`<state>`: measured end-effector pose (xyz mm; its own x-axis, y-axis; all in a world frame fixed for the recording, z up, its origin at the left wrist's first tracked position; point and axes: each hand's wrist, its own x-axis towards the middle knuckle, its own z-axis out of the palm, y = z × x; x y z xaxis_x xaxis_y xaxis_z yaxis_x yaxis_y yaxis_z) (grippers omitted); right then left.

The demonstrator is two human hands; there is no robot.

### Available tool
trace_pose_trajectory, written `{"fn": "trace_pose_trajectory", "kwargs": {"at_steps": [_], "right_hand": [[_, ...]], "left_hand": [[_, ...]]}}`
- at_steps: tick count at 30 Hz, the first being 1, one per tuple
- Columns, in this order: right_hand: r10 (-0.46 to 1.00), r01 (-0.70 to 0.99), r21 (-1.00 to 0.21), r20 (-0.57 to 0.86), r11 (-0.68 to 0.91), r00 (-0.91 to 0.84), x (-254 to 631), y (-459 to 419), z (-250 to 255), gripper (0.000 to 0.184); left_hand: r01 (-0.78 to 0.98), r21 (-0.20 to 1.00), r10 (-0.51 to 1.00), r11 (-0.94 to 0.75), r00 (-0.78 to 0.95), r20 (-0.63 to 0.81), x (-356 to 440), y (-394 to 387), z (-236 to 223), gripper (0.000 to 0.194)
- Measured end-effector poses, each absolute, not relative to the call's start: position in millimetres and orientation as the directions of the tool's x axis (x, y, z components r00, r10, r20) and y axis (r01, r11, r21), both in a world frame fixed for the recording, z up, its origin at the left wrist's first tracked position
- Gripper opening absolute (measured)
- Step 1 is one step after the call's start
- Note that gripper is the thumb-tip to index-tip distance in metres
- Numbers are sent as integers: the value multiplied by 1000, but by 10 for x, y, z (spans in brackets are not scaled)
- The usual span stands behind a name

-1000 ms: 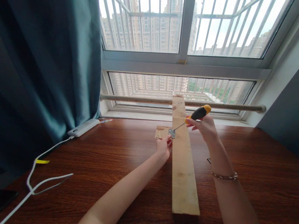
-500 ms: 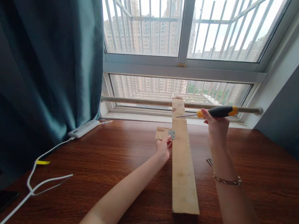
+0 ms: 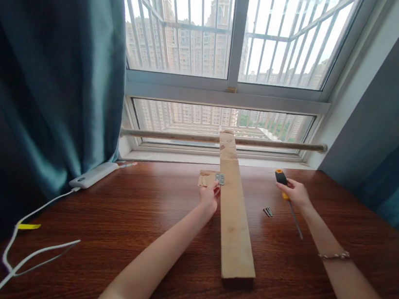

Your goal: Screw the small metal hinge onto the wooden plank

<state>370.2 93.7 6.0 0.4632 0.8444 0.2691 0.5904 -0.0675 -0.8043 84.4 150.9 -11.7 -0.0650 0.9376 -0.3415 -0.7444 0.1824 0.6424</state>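
Observation:
A long pale wooden plank [image 3: 232, 217] lies on the dark wooden table [image 3: 138, 220], its far end leaning on a rail by the window. A small wood piece [image 3: 206, 177] sits against its left edge, joined by a little metal hinge [image 3: 219, 178]. My left hand [image 3: 208, 197] is closed, its fingers pressed on the small piece beside the hinge. My right hand [image 3: 297, 192] rests on the table to the right of the plank, wrapped round a black and yellow screwdriver [image 3: 283, 181] whose shaft lies along the tabletop. A few screws [image 3: 268, 211] lie between plank and hand.
A teal curtain [image 3: 47, 75] hangs at the left. A white power bank [image 3: 93, 175] and its white cable [image 3: 25, 244] lie on the table's left side. A wooden rail [image 3: 172, 135] runs across the window sill. A grey wall and more curtain stand at the right.
My right hand has come down and rightward from above the plank, laying the screwdriver on the table. My left hand has stayed at the hinge. The view has shifted slightly.

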Motion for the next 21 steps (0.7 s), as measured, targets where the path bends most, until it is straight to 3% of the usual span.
{"fn": "trace_pose_trajectory", "kwargs": {"at_steps": [2, 4, 9, 21], "right_hand": [[845, 754, -615, 257, -231, 469, 3868, 989, -228, 47], [858, 807, -489, 202, -330, 473, 3972, 1019, -414, 54], [876, 848, -319, 95, -424, 473, 4036, 1004, -549, 60], [858, 831, -281, 50, -480, 512, 4070, 974, -636, 63]], "left_hand": [[-744, 642, 937, 183, -64, -342, 843, 1506, -118, 18], [-745, 642, 937, 183, -65, -342, 841, 1507, -127, 19], [-746, 641, 939, 182, -61, -338, 839, 1523, -160, 18], [-739, 648, 937, 184, -67, -343, 849, 1559, -204, 18]]}}
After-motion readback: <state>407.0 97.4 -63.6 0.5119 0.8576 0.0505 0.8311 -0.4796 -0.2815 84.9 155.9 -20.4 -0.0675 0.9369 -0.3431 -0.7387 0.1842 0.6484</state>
